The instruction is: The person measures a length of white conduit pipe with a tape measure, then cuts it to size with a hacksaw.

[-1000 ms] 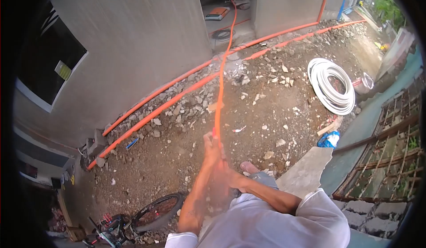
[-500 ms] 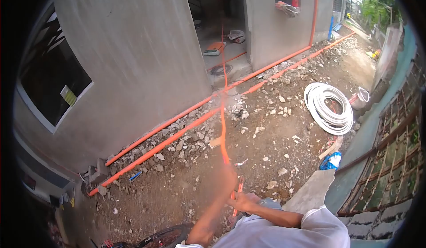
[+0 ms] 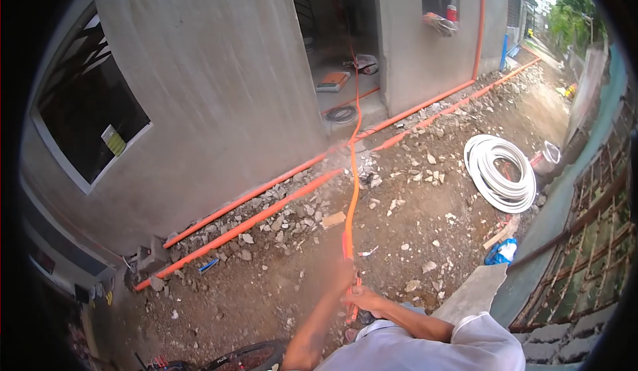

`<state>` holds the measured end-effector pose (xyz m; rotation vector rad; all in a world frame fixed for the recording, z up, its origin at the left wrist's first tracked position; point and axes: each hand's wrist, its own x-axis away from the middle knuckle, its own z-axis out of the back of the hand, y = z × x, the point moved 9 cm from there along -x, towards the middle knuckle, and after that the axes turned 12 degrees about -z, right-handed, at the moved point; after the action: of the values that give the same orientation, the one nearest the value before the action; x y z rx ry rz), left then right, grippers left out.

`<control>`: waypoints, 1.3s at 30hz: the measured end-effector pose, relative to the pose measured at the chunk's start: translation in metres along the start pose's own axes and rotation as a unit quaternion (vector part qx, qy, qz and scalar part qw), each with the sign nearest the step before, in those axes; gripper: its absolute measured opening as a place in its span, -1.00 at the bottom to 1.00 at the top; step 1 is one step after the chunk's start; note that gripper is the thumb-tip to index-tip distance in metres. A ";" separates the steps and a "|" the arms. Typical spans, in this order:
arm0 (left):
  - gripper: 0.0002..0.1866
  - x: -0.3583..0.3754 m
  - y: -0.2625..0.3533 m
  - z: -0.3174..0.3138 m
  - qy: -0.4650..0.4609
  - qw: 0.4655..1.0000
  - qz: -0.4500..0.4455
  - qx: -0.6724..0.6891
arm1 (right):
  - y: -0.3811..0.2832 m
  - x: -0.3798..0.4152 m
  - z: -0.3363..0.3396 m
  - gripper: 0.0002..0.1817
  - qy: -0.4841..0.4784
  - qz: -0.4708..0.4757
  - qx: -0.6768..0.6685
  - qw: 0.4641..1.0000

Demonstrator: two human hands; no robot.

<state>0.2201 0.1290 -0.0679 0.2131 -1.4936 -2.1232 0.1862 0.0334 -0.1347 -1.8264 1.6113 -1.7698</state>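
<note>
A long orange pipe runs from the doorway to my hands and lies slightly bowed in front of me. My left hand, smeared by motion, is closed round it where it reaches my body. Just below and to the right, my right hand is closed on the pipe's near stretch, close to my waist. Orange lengths show above and below the fingers, and a redder strip lies beside the pipe above my left hand. I cannot make out whether these are one piece or several.
Two orange pipes lie along the grey wall amid broken rubble. A coil of white tubing rests on the dirt at right, near a blue plastic bag. A bicycle wheel is low at left; a metal grille borders the right.
The scene has shifted a little right and down as my head turned. My left hand has moved slightly nearer my body along the pipe; my right hand stays close to my waist.
</note>
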 end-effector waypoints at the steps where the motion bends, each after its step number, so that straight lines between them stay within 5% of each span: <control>1: -0.65 0.002 -0.001 0.007 0.018 0.999 0.009 0.047 | -0.010 0.010 -0.007 -0.52 -0.032 0.004 0.013 0.999; 3: -0.67 0.001 -0.027 0.018 0.054 0.988 0.012 0.145 | -0.017 0.013 -0.010 -0.46 -0.063 0.005 -0.005 0.998; 6: -0.68 -0.006 -0.030 0.037 0.078 0.958 -0.230 -0.153 | -0.023 0.003 -0.012 -0.37 -0.062 0.006 -0.044 0.997; 13: -0.79 -0.001 -0.071 0.070 0.085 0.981 -0.172 0.040 | -0.036 -0.002 -0.042 -0.32 -0.076 -0.031 0.059 0.995; 15: -0.84 0.020 -0.086 0.082 0.139 0.951 -0.081 0.266 | -0.028 -0.001 -0.046 -0.31 -0.057 -0.033 0.030 0.997; 18: -0.78 0.047 -0.057 0.096 0.207 0.883 -0.087 0.412 | -0.018 -0.034 -0.033 -0.29 0.005 -0.033 -0.049 0.998; 22: -0.66 0.051 -0.053 0.118 0.290 0.883 -0.151 0.336 | -0.034 -0.083 -0.048 -0.41 -0.087 -0.032 -0.147 0.985; 26: -0.59 0.074 0.017 0.164 0.319 0.837 -0.203 0.396 | -0.075 -0.111 -0.102 -0.52 -0.184 -0.043 -0.255 0.948; 30: -0.57 0.129 0.068 0.227 0.354 0.757 -0.308 0.455 | -0.143 -0.103 -0.132 -0.54 -0.101 0.058 -0.197 0.974; 39: -0.58 0.341 -0.009 0.295 0.524 0.700 -0.259 0.410 | -0.085 -0.055 -0.276 -0.53 -0.163 0.015 -0.044 0.986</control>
<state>-0.1948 0.2039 0.0927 1.9676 -1.5066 -0.9613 0.0334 0.2595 -0.0262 -1.9928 1.5966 -1.3197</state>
